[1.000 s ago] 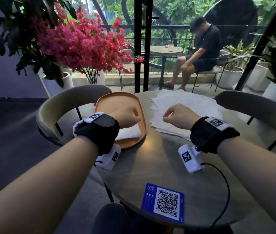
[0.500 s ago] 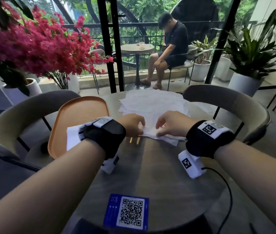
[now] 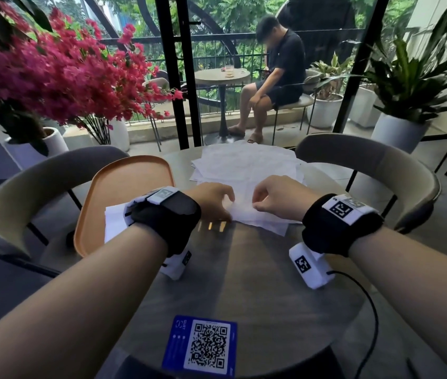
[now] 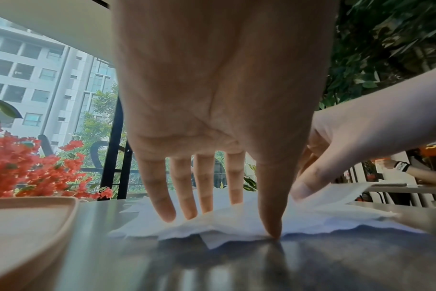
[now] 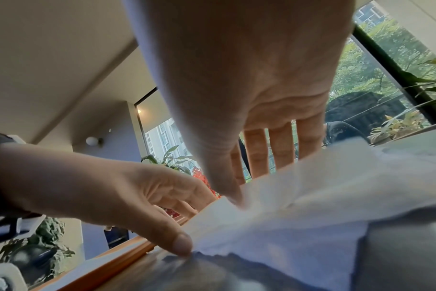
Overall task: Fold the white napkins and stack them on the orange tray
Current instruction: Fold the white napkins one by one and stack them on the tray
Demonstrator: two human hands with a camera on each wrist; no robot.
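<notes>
An orange tray point(image 3: 124, 187) lies at the table's left with a folded white napkin point(image 3: 114, 222) on its near part, half hidden by my left wrist. A pile of unfolded white napkins point(image 3: 244, 168) is spread across the middle of the table. My left hand point(image 3: 214, 201) presses straight fingertips point(image 4: 167, 214) down on the pile's near left edge, its thumb touching the table. My right hand point(image 3: 268, 198) pinches the near edge of the top napkin point(image 5: 311, 187) between thumb and forefinger and holds it slightly raised.
A blue QR card point(image 3: 203, 346) lies near the table's front edge, and a black cable point(image 3: 367, 310) trails from my right wrist. Two curved chairs point(image 3: 34, 184) point(image 3: 367, 160) flank the round table point(image 3: 244, 283). Pink flowers point(image 3: 53, 72) stand far left.
My left hand came off the tray and moved right onto the napkin pile. My right hand has taken the top napkin's edge and raised it a little. The view turned right.
</notes>
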